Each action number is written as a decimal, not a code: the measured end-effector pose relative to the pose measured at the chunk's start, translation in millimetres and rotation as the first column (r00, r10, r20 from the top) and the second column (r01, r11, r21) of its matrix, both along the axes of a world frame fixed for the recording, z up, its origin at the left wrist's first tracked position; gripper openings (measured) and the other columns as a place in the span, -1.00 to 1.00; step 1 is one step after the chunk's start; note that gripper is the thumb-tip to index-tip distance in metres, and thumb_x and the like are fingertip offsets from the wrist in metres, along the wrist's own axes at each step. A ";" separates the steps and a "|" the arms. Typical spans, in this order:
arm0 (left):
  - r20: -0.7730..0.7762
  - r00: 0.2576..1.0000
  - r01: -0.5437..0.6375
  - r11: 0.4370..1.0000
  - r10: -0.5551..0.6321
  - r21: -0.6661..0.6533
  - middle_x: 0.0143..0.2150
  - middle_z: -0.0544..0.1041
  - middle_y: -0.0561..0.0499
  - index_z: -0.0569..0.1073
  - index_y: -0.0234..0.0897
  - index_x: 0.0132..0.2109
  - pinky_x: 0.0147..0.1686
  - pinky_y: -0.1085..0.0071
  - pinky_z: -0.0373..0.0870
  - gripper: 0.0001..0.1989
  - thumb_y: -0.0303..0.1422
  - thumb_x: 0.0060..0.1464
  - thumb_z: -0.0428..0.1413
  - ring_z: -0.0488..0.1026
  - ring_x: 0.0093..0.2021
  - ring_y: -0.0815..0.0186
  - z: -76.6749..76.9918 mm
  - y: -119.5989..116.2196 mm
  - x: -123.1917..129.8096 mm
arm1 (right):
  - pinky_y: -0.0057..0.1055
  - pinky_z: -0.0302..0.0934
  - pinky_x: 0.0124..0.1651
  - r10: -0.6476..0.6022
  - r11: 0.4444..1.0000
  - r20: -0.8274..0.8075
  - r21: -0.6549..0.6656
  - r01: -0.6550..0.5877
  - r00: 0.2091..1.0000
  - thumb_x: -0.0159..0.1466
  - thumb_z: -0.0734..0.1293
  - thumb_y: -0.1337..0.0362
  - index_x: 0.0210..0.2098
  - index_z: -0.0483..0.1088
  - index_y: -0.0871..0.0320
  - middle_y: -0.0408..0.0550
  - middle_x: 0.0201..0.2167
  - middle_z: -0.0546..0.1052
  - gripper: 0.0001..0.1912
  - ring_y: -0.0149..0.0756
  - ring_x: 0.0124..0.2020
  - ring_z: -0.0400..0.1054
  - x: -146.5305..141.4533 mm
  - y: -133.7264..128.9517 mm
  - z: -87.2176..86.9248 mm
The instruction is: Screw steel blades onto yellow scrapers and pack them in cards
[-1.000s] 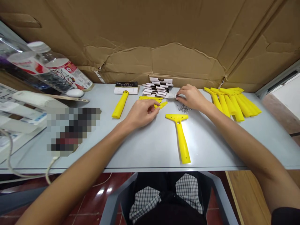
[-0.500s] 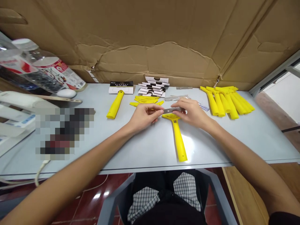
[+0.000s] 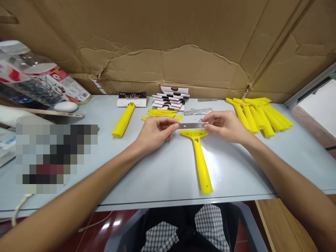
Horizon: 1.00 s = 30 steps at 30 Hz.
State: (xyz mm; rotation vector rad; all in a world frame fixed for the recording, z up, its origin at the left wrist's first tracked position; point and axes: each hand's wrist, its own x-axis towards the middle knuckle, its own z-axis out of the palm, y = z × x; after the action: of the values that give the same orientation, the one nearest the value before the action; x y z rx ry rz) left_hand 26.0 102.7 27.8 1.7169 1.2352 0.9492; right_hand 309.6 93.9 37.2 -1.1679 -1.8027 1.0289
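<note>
- My left hand [image 3: 154, 133] pinches one end of a metal strip [image 3: 193, 126] between thumb and fingers; my right hand [image 3: 228, 126] pinches the other end.
- The metal strip spans the gap between my hands, just past the wide head of a yellow handle [image 3: 201, 161].
- It looks thin, flat and grey, with small holes.
- The yellow handle, T-shaped, lies on the desk [image 3: 160, 175], grip towards me.

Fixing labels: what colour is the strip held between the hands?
Silver-grey; the strip shows best in the head view.
</note>
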 end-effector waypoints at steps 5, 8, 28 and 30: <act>0.006 1.000 -0.008 1.000 0.008 0.017 -0.53 0.55 0.05 0.69 -0.25 -0.21 -0.51 0.36 0.48 -0.88 -0.29 0.19 0.32 0.49 -0.54 0.30 -0.8 0.6 -1.3 | -0.16 0.49 -0.18 -0.046 0.999 -0.056 -0.011 0.045 0.997 0.17 0.63 0.21 -0.14 0.65 0.08 -0.10 -0.36 0.63 -0.73 -0.22 -0.36 0.54 0.2 2.1 5.1; 0.008 1.000 0.017 1.000 -0.017 0.013 -0.53 0.56 0.05 0.68 -0.25 -0.22 -0.51 0.36 0.48 -0.88 -0.29 0.18 0.32 0.51 -0.55 0.30 -3.0 -0.2 -0.4 | -0.17 0.50 -0.19 -0.093 0.994 -0.244 -0.080 0.075 0.965 0.11 0.70 0.20 -0.11 0.64 0.05 -0.11 -0.32 0.63 -0.62 -0.23 -0.34 0.56 -2.7 1.4 7.0; -0.553 0.831 0.305 0.882 -0.061 0.361 0.16 0.57 -0.23 0.60 -0.24 0.28 0.12 0.01 0.53 -0.47 -0.05 0.30 0.25 0.57 0.04 -0.02 -29.9 7.1 -6.0 | -0.19 0.55 -0.12 -0.090 0.981 -0.143 -0.181 0.064 0.986 0.00 0.74 0.23 -0.33 0.66 0.08 -0.07 -0.33 0.70 -0.70 -0.23 -0.29 0.58 5.3 7.3 8.3; -0.581 0.807 0.356 0.873 -0.108 0.332 0.12 0.57 -0.23 0.65 -0.24 0.18 0.16 -0.03 0.50 -0.57 -0.08 0.34 0.21 0.54 0.11 -0.07 -33.7 8.9 -5.0 | -0.18 0.54 -0.11 -0.074 0.986 -0.111 -0.155 0.056 0.991 0.02 0.73 0.23 -0.34 0.66 0.08 -0.06 -0.34 0.69 -0.73 -0.21 -0.28 0.58 6.8 9.1 5.6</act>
State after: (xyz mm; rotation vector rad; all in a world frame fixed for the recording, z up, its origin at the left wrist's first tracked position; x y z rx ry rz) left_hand 21.0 111.6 -5.8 2.5650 1.1578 0.6116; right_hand 316.4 103.1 42.8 -1.2225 -1.6081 1.1884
